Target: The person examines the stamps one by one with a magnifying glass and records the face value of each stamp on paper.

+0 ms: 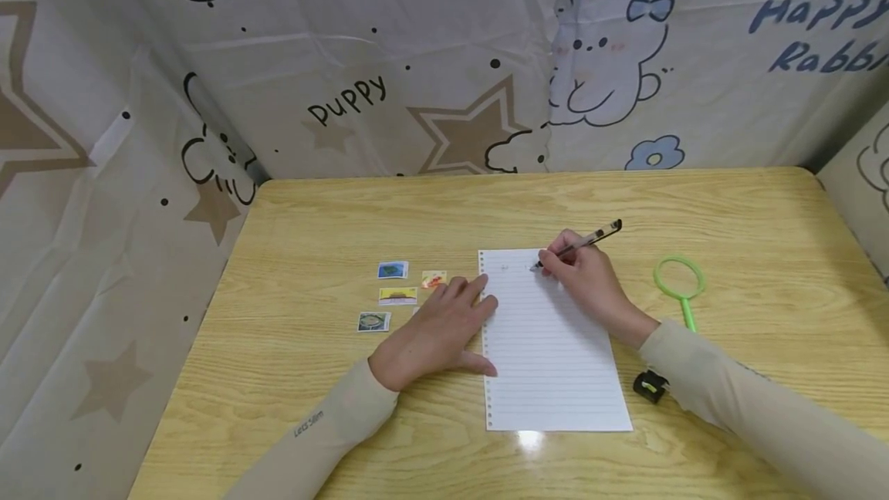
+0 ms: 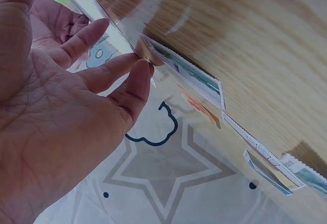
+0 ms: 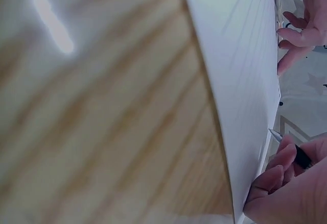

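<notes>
A sheet of lined paper (image 1: 549, 346) with punched holes down its left edge lies on the wooden table. Near its top, my right hand (image 1: 590, 284) pinches a pen (image 1: 599, 234), tip down at the page by faint marks; the right wrist view also shows the pen's tip (image 3: 275, 134) at the sheet. With fingers spread, my left hand (image 1: 441, 326) rests on the sheet's left edge. Beside that hand lie several small picture stamps, among them a blue one (image 1: 393, 270), a yellow one (image 1: 398, 296) and a dark one (image 1: 373, 322). One stamp is partly covered by the hand.
Right of the paper lies a green-rimmed magnifying glass (image 1: 685, 301), its handle end near my right sleeve. A small black object (image 1: 650, 386) sits by the same sleeve, partly hidden. Printed fabric (image 1: 389, 37) hangs behind the table (image 1: 333, 222) and at its sides.
</notes>
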The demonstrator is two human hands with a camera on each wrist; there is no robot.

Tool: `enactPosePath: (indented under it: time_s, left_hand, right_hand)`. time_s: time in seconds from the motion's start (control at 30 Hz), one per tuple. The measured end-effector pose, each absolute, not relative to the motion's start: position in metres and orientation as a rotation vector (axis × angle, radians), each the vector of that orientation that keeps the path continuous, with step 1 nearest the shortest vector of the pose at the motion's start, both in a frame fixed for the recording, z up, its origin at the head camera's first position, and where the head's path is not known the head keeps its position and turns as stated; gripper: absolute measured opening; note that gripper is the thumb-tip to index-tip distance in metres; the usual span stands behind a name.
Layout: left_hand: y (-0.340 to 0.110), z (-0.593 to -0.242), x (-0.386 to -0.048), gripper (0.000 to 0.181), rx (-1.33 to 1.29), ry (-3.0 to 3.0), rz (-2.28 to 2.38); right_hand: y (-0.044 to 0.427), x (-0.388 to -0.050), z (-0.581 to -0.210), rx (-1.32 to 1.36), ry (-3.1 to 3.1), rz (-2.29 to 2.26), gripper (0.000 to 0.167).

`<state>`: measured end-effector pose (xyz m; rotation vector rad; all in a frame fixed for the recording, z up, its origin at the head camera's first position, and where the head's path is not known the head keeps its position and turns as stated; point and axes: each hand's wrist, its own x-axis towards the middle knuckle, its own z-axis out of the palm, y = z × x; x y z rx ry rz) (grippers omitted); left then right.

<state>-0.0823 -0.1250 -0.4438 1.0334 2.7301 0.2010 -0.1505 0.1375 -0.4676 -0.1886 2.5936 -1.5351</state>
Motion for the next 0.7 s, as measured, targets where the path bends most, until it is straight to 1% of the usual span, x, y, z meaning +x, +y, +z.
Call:
enactPosePath:
  time_s: [0.7]
  left_hand:
    - [-0.1235,-0.4429,-0.083,0.086,1.03,2.735,0.18]
  right_hand:
    - [0.1419,-0.1522,-0.4655,-0.121,2.569,-1.566,0.02]
